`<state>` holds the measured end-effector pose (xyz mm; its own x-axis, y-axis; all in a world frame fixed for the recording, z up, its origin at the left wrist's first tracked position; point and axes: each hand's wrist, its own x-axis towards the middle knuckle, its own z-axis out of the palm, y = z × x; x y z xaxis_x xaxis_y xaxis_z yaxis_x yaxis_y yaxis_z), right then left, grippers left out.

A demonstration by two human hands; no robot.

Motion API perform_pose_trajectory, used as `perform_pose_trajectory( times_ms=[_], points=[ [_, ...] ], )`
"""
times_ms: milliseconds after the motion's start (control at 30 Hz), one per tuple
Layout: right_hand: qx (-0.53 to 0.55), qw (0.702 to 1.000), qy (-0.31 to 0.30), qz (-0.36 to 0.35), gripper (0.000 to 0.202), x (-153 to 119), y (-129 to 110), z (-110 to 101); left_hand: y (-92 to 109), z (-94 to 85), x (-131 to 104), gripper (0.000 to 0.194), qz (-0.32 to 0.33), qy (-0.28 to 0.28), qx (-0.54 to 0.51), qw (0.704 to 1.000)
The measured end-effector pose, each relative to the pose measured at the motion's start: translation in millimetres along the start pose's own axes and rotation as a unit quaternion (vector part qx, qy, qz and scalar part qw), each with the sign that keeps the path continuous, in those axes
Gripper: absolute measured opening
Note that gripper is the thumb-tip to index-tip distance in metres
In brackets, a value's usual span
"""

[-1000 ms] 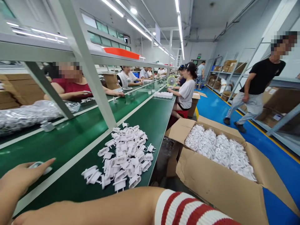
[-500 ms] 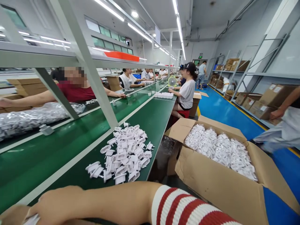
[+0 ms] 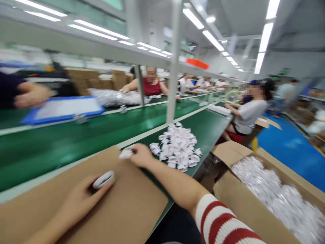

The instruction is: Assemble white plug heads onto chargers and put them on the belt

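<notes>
My left hand (image 3: 86, 195) is closed around a white plastic part (image 3: 103, 179) with an oval opening, low over a brown cardboard sheet (image 3: 101, 217). At the sheet's far corner, my right hand (image 3: 141, 156) pinches another white piece (image 3: 126, 154), blurred by motion. Just right of my right hand, a heap of small white plastic parts (image 3: 179, 145) lies on the green bench (image 3: 208, 125). A red-and-white striped sleeve (image 3: 223, 223) covers my right upper arm.
An open carton (image 3: 238, 203) of bagged white parts stands at the right. A metal post (image 3: 174, 67) rises behind the heap. Across the green belt (image 3: 101, 135) lies a blue-edged tray (image 3: 66, 109); other people sit along the line.
The view has swung left and down, bringing the cardboard sheet and both hands clearly into view. My right hand has moved out to the sheet's far corner, beside the heap.
</notes>
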<state>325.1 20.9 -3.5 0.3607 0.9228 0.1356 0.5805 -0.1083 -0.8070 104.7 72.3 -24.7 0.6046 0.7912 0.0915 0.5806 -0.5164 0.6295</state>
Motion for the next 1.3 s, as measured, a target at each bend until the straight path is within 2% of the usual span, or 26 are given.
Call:
perform_pose_trajectory(
  times_ms=[67,167,233,300,367,467,567,633,700,933,1200,1300],
  points=[
    [0.137,0.990,-0.010,0.036,0.028,-1,-2,4,3,-2.4,-5,0.055,0.027,-0.014,-0.076,0.997],
    [0.280,0.953,-0.081,0.084,0.044,7,-5,10,-4,-6.3,2,0.048,0.062,0.013,-0.133,0.989],
    [0.320,0.934,-0.129,0.098,0.043,9,-9,12,-12,-6.9,6,0.042,0.073,0.015,-0.152,0.986],
    [0.323,0.928,-0.155,0.100,0.041,6,-13,13,-18,-4.9,6,0.036,0.078,0.012,-0.169,0.983],
    [0.310,0.933,-0.158,0.090,0.041,0,-17,16,-20,-2.0,4,0.033,0.081,0.012,-0.179,0.981],
    [0.274,0.954,-0.113,0.040,0.041,-9,-25,23,-22,0.1,4,0.034,0.086,0.013,-0.185,0.979],
    [0.156,0.982,-0.059,-0.089,0.026,-19,-33,29,-22,-2.0,5,0.036,0.087,0.010,-0.194,0.977],
    [0.056,0.980,-0.046,-0.184,0.018,-24,-38,29,-20,-4.7,5,0.037,0.081,0.002,-0.200,0.976],
    [-0.009,0.970,-0.044,-0.237,0.018,-27,-41,28,-18,-7.2,4,0.038,0.079,-0.009,-0.205,0.976],
    [-0.084,0.957,-0.083,-0.265,0.022,-24,-34,30,-23,-3.5,5,0.037,0.089,-0.003,-0.247,0.965],
    [-0.200,0.928,-0.089,-0.301,0.025,-11,-28,27,-26,-2.1,9,0.036,0.086,-0.009,-0.224,0.971],
    [-0.180,0.937,-0.101,-0.283,0.025,-10,-28,28,-25,-2.9,9,0.037,0.087,-0.006,-0.218,0.972]
  ],
)
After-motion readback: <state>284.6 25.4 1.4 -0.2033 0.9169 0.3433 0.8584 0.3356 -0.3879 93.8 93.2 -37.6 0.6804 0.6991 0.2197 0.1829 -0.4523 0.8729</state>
